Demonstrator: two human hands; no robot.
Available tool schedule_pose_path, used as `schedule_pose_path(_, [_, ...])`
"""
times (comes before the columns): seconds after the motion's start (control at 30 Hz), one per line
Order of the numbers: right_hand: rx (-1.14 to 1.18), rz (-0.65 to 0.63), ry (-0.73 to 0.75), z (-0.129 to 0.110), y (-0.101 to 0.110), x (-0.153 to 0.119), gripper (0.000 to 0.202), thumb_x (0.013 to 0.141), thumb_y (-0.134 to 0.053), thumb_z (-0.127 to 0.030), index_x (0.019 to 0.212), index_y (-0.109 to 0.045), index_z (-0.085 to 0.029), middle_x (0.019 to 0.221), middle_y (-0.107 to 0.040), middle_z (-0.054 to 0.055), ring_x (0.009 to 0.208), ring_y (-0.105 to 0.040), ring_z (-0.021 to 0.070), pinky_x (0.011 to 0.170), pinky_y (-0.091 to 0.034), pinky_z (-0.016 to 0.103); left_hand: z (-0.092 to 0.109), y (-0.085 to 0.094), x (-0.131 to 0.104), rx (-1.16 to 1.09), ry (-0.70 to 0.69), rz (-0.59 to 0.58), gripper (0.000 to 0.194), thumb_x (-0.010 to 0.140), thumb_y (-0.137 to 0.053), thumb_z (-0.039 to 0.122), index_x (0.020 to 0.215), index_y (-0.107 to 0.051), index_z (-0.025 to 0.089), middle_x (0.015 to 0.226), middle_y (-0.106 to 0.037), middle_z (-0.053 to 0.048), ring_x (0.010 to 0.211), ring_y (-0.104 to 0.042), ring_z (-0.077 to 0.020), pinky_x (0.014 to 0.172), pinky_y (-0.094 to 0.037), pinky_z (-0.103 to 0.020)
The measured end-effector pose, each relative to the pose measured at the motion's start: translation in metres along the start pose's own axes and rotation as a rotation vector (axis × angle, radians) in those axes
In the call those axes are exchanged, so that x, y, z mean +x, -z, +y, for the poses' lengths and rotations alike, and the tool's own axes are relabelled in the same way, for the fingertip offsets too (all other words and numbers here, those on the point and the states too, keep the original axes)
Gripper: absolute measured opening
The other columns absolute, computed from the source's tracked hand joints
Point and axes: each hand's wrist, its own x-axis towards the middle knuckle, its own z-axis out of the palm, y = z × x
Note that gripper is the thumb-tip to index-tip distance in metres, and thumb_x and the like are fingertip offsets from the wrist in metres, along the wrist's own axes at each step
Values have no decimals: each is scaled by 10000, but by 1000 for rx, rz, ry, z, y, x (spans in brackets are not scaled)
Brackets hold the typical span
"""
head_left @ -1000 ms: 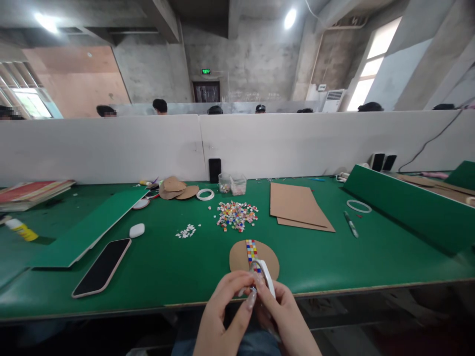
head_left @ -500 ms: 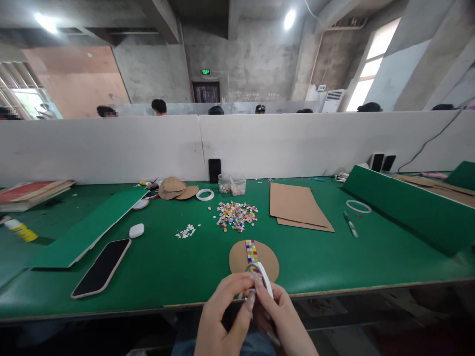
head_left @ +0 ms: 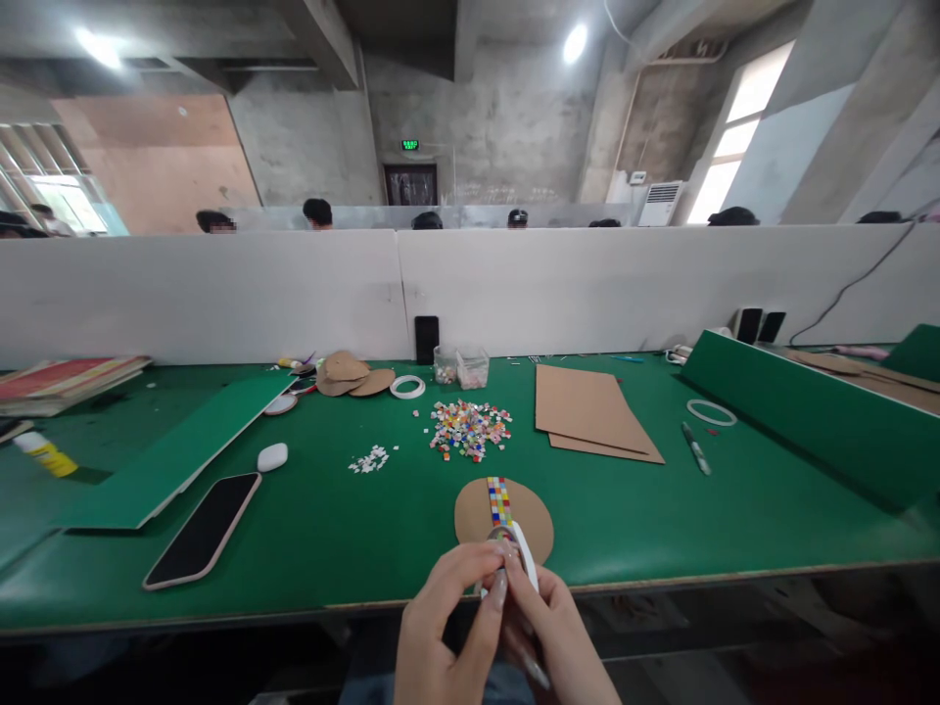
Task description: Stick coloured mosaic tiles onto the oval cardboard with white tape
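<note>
A white roll of tape point(head_left: 524, 558) is held close to the table's front edge. My right hand point(head_left: 552, 627) wraps round its right side, with the thumb pressed at the near rim. The thumb and forefinger of my left hand point(head_left: 459, 612) pinch together at the same rim, tips touching my right thumb; whatever thin piece lies between them is hidden. Just beyond, an oval cardboard piece point(head_left: 470, 514) lies flat, its near part covered by the hands. A strip of coloured mosaic tiles point(head_left: 499, 497) runs down its middle.
Behind the oval lies a heap of mosaic tiles point(head_left: 470, 429), with white chips point(head_left: 369, 460) to its left. A phone point(head_left: 204, 534) and a white earbud case point(head_left: 272, 456) are further left. Cardboard sheets point(head_left: 591, 411), a marker point(head_left: 695, 448) and a green board point(head_left: 793, 416) stand to the right.
My hands keep their grip on the roll of tape, with only slight finger movement. The whole view has shifted a little.
</note>
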Motion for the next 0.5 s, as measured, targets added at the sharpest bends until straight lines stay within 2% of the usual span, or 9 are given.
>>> schedule_pose_path(0.2, [28,-4,-25,1,-2,0,553,460,-719,-644,499,-443,-166,309,-284,-118,271,-187,-4,306,-125,158,-2,0,1,17,9,30,203,835,-479,234,876,-675,201,946,-699,-59,854,-652,-164,766,-516,-213])
schedule_pose_path(0.3, [50,-27,-35,0,-3,-1,551,458,-723,-638,493,-433,-171,306,-270,-125,268,-179,-5,304,-132,158,-3,2,1,-25,72,-4,265,864,-431,270,890,-684,197,972,-695,-72,873,-650,-170,773,-514,-213])
schedule_pose_path(0.5, [88,-11,-34,-4,-4,0,538,488,-737,-599,468,-417,-167,316,-275,-120,274,-193,-7,302,-123,152,-6,4,2,-147,195,-98,219,815,-505,261,940,-676,206,1028,-680,-67,948,-632,-192,837,-503,-249])
